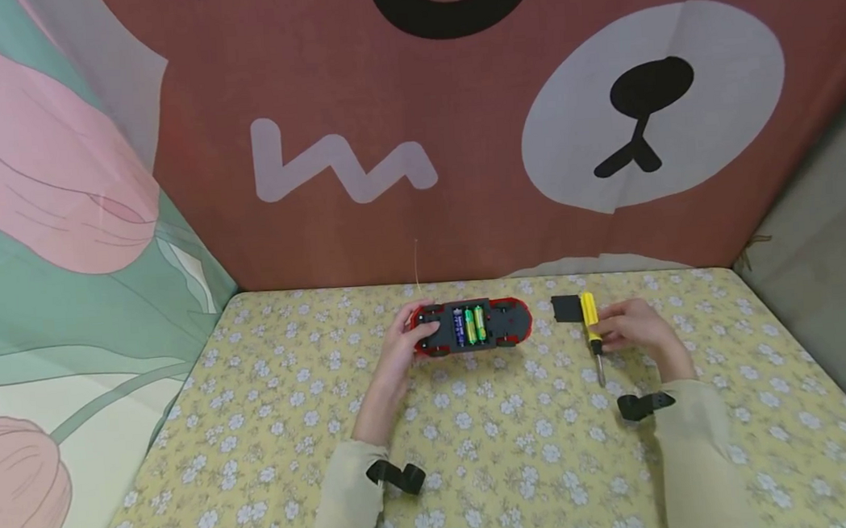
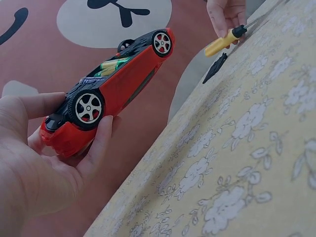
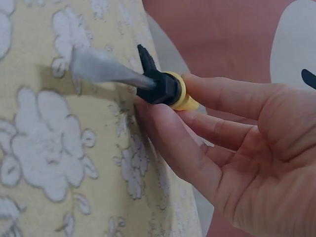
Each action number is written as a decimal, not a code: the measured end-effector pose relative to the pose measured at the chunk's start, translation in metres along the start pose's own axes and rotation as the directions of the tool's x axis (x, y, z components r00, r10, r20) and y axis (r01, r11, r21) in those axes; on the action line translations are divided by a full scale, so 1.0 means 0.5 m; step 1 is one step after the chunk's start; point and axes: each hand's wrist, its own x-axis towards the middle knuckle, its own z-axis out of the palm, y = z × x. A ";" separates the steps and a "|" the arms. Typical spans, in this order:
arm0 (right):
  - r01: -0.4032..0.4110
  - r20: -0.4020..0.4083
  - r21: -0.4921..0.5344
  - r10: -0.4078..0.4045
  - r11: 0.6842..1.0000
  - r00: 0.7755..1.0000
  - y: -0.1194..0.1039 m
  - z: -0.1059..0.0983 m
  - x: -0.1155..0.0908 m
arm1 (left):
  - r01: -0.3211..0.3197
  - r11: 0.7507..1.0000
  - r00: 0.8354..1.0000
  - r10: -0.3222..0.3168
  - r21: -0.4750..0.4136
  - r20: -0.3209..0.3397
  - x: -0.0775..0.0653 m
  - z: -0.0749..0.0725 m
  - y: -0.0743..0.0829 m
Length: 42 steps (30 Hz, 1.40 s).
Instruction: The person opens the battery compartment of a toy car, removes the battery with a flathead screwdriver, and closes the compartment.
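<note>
My left hand (image 1: 397, 348) grips one end of a red toy car (image 1: 519, 321), thumb on its black underside, which faces the head camera. Its battery bay lies uncovered, with a dark blue battery (image 1: 459, 327) beside two green ones (image 1: 474, 325). In the left wrist view the car (image 2: 131, 84) is held up off the cloth, its silver-spoked wheels showing. My right hand (image 1: 641, 325) pinches a yellow-handled screwdriver (image 1: 590, 318) near its black collar. In the right wrist view, the metal shaft (image 3: 106, 68) ends in a flat blade and points away from the palm.
A flat black rectangular plate (image 1: 566, 308) lies on the table just left of the screwdriver handle. Yellow flowered cloth (image 1: 493, 453) covers the table. Behind it hangs a brown bear-print curtain (image 1: 473, 132). Black straps with small devices (image 1: 407, 479) sit on both wrists.
</note>
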 end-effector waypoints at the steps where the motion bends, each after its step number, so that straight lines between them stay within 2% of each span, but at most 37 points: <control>1: -0.007 0.003 -0.003 0.007 1.000 1.000 0.001 0.000 0.002 | 0.000 1.000 1.000 0.000 -0.001 -0.002 0.000 0.001 0.001; 7: -0.039 0.003 -0.019 0.039 0.999 0.999 0.004 0.002 0.011 | 0.001 1.000 1.000 -0.001 0.000 -0.005 0.002 0.000 -0.001; 18: -0.034 -0.015 -0.079 0.033 0.996 0.999 -0.003 0.012 0.023 | 0.002 1.000 1.000 -0.002 0.006 -0.006 0.004 -0.003 -0.003; 27: -0.070 -0.014 -0.099 0.069 0.993 0.998 -0.010 0.012 0.018 | 0.009 1.000 1.000 -0.009 0.010 -0.011 0.003 -0.002 -0.001; 32: -0.069 -0.006 -0.128 0.069 0.989 0.998 -0.009 0.007 0.014 | 0.010 1.000 1.000 -0.010 -0.005 -0.006 0.001 -0.003 -0.001; 42: -0.095 -0.014 -0.125 0.094 0.988 0.996 0.001 -0.017 0.001 | 0.015 1.000 1.000 -0.015 -0.010 -0.007 0.003 -0.004 -0.003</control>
